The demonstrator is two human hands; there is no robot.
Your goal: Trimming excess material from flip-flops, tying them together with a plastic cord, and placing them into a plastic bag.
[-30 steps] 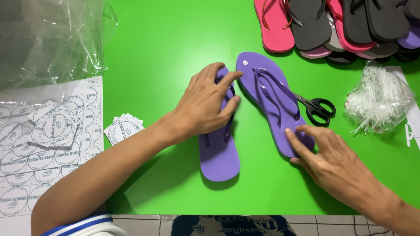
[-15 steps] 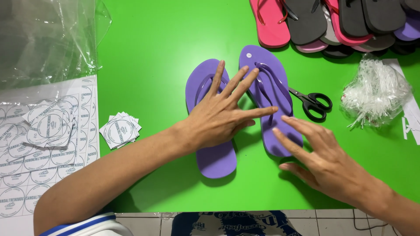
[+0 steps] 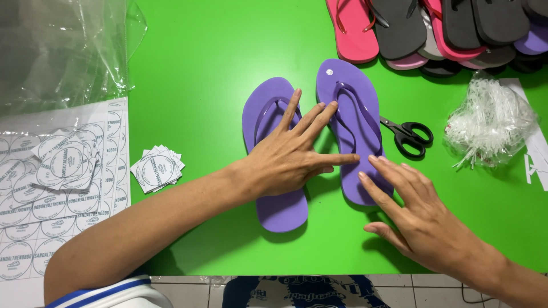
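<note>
The left hand (image 3: 291,157) is laid flat, with the fingers spread wide, over the left purple flip-flop (image 3: 274,154); its fingertips reach across to the right purple flip-flop (image 3: 354,125). Nothing is gripped by it: the sandal is only pressed down, probably so that the pair is kept side by side. The right hand (image 3: 419,219) is also open, and its fingertips are rested on the heel end of the right flip-flop, as if this one is steadied against its partner. Both sandals are placed with the straps upward in the middle of the green tabletop (image 3: 200,74), and a small round white sticker (image 3: 329,72) is seen near the toe of the right one.

Just beside the right flip-flop a pair of black scissors (image 3: 408,136) is lying, and further right a bundle of clear plastic fasteners (image 3: 491,122). At the top edge a pile of pink, grey and purple flip-flops (image 3: 434,28) is cut off by the frame. To the left, a small stack of cut round labels (image 3: 157,168), printed label sheets (image 3: 51,188) and clear plastic bags (image 3: 63,45) are found. The middle of the left sandal is hidden under the palm, and the print on the sticker cannot be made out.
</note>
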